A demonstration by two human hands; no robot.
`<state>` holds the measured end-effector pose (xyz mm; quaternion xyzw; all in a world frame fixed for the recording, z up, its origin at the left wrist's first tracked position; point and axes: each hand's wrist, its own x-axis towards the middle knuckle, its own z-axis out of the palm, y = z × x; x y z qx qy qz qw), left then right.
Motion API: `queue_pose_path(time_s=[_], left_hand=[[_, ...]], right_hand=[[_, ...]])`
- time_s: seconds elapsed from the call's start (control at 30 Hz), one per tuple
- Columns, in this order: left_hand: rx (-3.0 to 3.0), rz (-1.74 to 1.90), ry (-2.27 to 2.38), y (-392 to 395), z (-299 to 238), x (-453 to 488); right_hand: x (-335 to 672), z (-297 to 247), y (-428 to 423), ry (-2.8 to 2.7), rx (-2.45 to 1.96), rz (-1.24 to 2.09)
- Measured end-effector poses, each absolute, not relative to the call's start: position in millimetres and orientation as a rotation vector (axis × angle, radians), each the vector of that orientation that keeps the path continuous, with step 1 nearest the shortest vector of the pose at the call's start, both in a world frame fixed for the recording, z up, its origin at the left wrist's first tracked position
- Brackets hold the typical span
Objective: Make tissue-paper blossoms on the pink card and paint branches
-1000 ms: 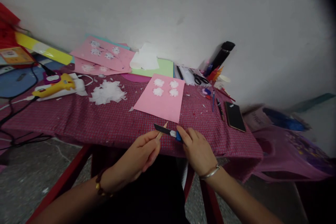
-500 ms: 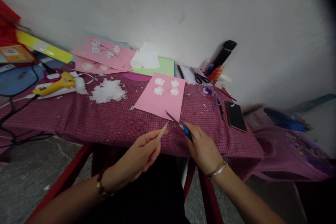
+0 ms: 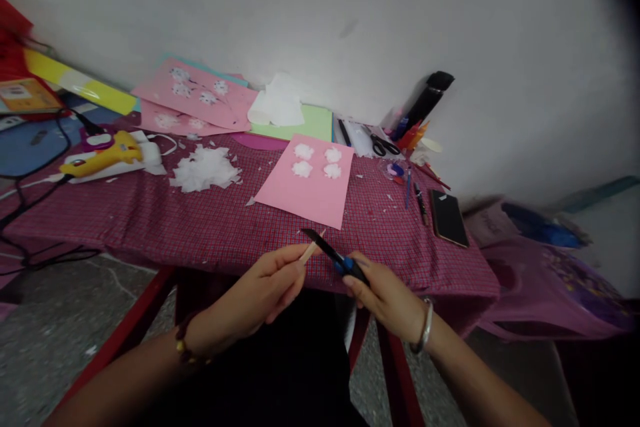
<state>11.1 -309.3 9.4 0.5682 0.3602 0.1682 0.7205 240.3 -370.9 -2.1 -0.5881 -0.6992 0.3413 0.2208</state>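
Note:
My left hand (image 3: 275, 283) is closed on a thin pale wooden stick (image 3: 311, 250), whose pointed end sticks out past the fingers. In my right hand (image 3: 385, 290) is a blue and black utility knife (image 3: 353, 268), its dark blade reaching left across the stick. Whether the blade touches the wood I cannot tell. Just beyond both hands lies a pink sheet of paper (image 3: 310, 197) bearing several white tissue flowers (image 3: 303, 169). To its left a heap of white tissue scraps (image 3: 205, 169) rests on the checked cloth (image 3: 210, 233).
A yellow glue gun (image 3: 103, 155) with cables lies at the left. Behind are pink sheets with flowers (image 3: 200, 97), green paper (image 3: 315, 123) and white tissue (image 3: 280, 103). Scissors (image 3: 381, 143), a pen (image 3: 421, 205) and a phone (image 3: 449, 218) lie at the right. A pink bag (image 3: 540, 287) hangs beyond.
My right hand has turned and brought the knife down and left, so its blade now crosses the stick instead of standing apart above it. My left hand stays nearly in place.

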Motion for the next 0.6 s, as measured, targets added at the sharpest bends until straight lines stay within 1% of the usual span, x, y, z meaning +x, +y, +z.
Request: queue_pose_path(time_s=[0.17,0.33,0.47,0.6], left_hand=[[1.299,0.342,0.752,-310.1,14.3,7.1],[1.462,0.534,0.806,-308.4,10.4,10.5],[1.533,0.557,0.807,-309.0,6.1,14.3],[1.566,0.510,0.791,-309.3,7.3,12.3]], right_hand=[[262.7,-18.4,-358.6,-1.772,-1.783,0.873],[254.0,-5.8,-372.8,-1.867,-1.782,0.645],[229.4,8.0,-389.0,-1.975,-1.780,0.690],[229.8,4.2,-384.9,-2.035,-1.806,0.703]])
